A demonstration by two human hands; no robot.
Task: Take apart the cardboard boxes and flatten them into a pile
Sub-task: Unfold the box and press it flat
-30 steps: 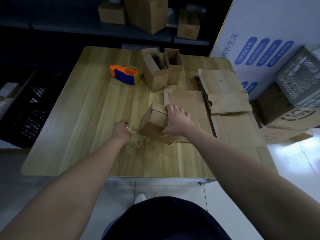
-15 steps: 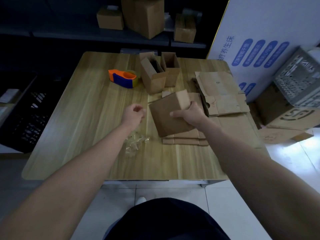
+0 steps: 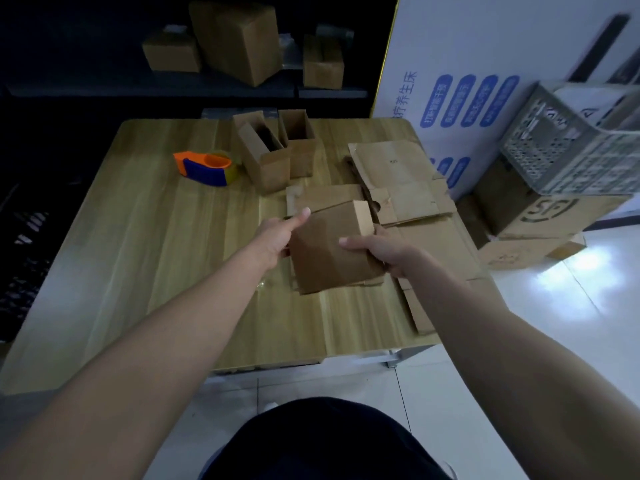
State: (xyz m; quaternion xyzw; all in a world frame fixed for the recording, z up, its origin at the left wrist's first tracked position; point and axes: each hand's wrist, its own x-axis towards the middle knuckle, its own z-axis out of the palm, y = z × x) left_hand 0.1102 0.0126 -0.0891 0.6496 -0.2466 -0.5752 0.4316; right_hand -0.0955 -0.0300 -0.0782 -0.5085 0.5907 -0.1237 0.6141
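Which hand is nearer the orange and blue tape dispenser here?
Left. The left hand grips the box edge facing the tape dispenser; the right hand grips its opposite edge, farther off.

Dim, soft indoor light covers the table [image 3: 156,254] and the box [image 3: 325,261], leaving the shelves [image 3: 104,88] behind nearly black. At right, white glare pools on the glossy floor [image 3: 588,285], and the white panel [image 3: 450,46] reads brightest. Wide-angle distortion bows the edges and swells the forearms [image 3: 138,358]; fine detail is smeared throughout.
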